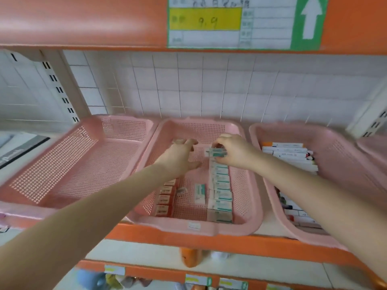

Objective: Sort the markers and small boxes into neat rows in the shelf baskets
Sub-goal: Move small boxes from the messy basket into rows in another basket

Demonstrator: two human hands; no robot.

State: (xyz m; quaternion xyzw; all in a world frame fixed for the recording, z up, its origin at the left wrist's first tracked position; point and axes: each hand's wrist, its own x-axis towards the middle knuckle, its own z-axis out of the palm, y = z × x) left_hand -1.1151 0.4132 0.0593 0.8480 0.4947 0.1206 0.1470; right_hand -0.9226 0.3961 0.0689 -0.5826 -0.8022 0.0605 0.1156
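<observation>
Right hand [235, 152] grip closed on a small box [215, 153]; we judge it light, stiff card, so hold across the long sides. Left hand [180, 159] open.

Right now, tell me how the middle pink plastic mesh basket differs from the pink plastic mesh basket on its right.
The middle pink plastic mesh basket holds rows of small boxes; the right pink plastic mesh basket holds white markers. The left hand and the right hand, gripping one box, are inside the middle basket; neither is in the right basket. Both are pink perforated plastic.
</observation>
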